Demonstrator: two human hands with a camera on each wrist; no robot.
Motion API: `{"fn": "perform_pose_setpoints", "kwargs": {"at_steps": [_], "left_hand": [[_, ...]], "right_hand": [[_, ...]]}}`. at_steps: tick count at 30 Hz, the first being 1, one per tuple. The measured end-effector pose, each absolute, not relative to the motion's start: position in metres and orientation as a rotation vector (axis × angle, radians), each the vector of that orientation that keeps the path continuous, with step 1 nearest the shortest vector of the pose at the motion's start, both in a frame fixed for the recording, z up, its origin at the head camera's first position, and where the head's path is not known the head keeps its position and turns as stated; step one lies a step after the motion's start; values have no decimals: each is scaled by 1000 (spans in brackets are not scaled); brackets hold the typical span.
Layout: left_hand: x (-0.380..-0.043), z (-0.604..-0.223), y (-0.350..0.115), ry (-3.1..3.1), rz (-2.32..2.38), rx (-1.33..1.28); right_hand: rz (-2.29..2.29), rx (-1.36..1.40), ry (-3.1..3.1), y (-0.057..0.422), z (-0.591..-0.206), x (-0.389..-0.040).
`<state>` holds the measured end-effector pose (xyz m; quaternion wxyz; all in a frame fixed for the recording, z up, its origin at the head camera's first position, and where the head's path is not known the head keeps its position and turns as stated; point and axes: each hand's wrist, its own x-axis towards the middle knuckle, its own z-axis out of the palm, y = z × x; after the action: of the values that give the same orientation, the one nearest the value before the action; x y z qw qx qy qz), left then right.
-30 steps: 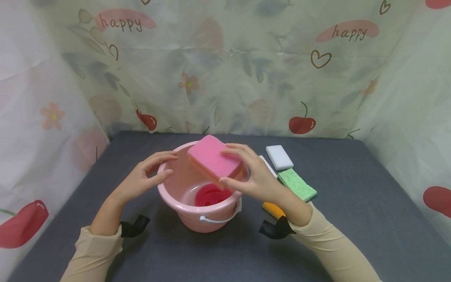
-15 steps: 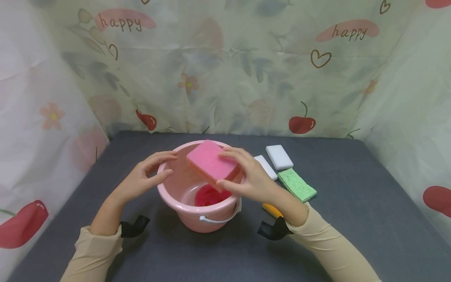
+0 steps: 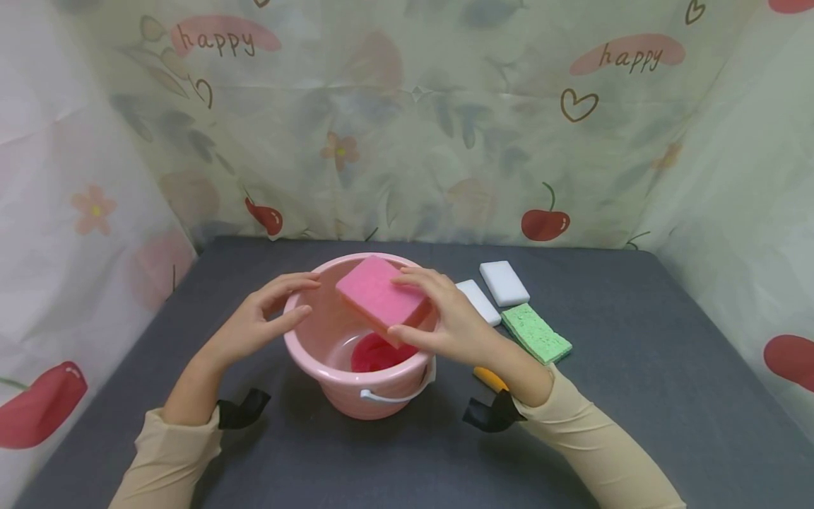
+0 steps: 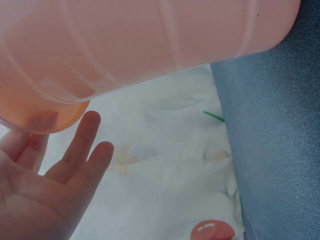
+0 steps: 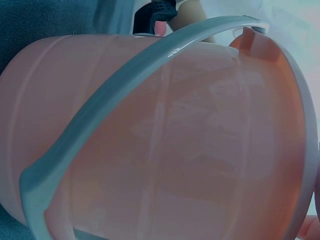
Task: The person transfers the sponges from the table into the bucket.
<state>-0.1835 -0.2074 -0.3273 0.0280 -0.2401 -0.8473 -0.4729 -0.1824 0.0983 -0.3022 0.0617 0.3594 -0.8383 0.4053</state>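
Observation:
A pink sponge [image 3: 381, 288] with an orange underside is tilted over the mouth of a pink bucket [image 3: 375, 382], and my right hand [image 3: 448, 314] grips its right end between thumb and fingers. Inside the bucket, low down, lies a round red object [image 3: 375, 353]. At the bucket's left rim my left hand [image 3: 257, 314] is held with relaxed, spread fingers and no object in it. The left wrist view shows that hand [image 4: 50, 175] close by the bucket's rim. In the right wrist view the bucket's wall and its pale handle [image 5: 110, 100] fill most of the picture.
Right of the bucket lie two white sponges [image 3: 504, 283], a green sponge [image 3: 536, 334] and an orange-yellow object [image 3: 490, 379] partly hidden by the right forearm. A dark cloth covers the table [image 3: 636, 396]. Patterned curtains [image 3: 407, 141] stand behind and at both sides.
My right hand has lowered the pink sponge slightly and shifted it a little left over the bucket. More of the nearer white sponge shows. The left hand has stayed in place.

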Motion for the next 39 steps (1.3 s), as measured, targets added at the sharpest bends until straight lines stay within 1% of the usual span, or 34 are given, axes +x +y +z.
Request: {"fn": "perform_pose_setpoints", "kwargs": {"at_steps": [13,21,29,39], "left_hand": [[-185,-327,-208,-2619,-1466,-736],[-185,-328,-208,-2619,-1469,-737],[-184,-327,-207,-2619,-1468,-734],[-183,-326,-207,-2618,-1475,-740]], "right_hand": [[1125,1089,-2589,98,-301,-185],[1182,1100,-2527,102,-300,-185],[1223,1059,-2409,121,-295,-188],[1167,904,-2515,151,-296,-189]]}}
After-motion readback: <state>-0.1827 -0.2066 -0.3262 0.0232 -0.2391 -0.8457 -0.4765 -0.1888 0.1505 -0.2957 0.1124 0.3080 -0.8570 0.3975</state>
